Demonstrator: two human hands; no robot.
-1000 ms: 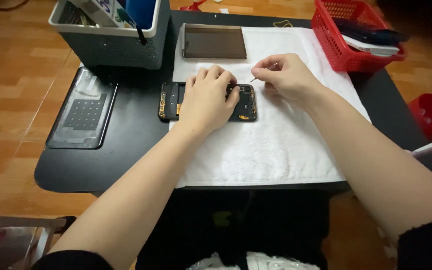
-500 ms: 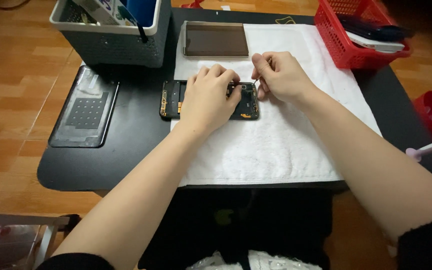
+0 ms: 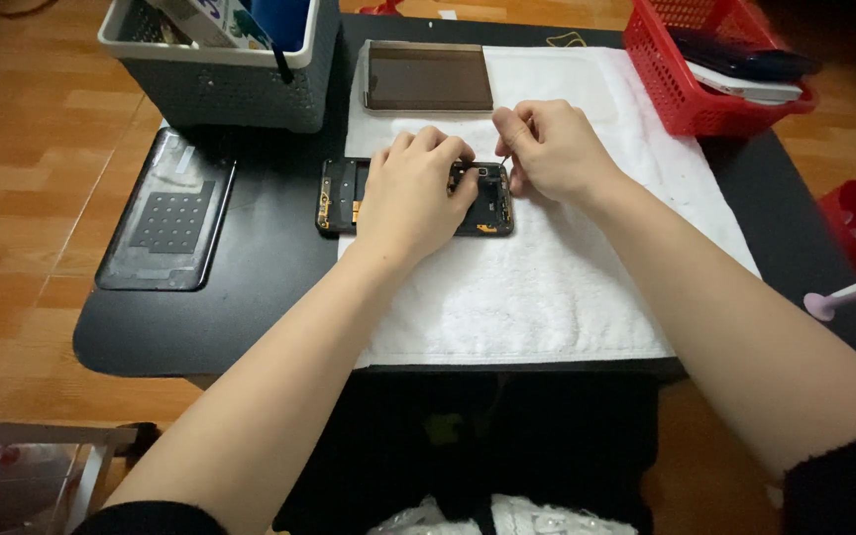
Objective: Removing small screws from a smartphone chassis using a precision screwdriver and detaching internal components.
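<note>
A: Left to right, what's around the grip?

B: Far left of the left hand [image 3: 410, 193]: a dark phone back cover [image 3: 167, 210] flat on the black worktop [image 3: 269, 287]. Behind it, a grey bin [image 3: 235, 84] of tools. Left hand lies palm-down on the opened phone chassis [image 3: 341, 195], fingers spread and pressing, not curled round anything. The chassis sits half on the worktop, half on the white towel [image 3: 537, 287].

A: Right hand?

B: Right hand [image 3: 552, 149], just right of the left one, pinches a thin metal tool [image 3: 503, 160], tip down at the chassis's top right corner, beside the camera area. Too small to tell if it's tweezers or a pick.

A: How does the chassis handle?

B: My read: light, stiff frame, exposed board and flex parts, so fragile inside. Hold it by the outer edges or press flat on the bare frame, never on the components. The towel keeps it from sliding.

A: Beyond the right hand?

B: Glass panel [image 3: 429, 76] behind both hands, red basket [image 3: 710, 69] far right with flat devices inside.
</note>
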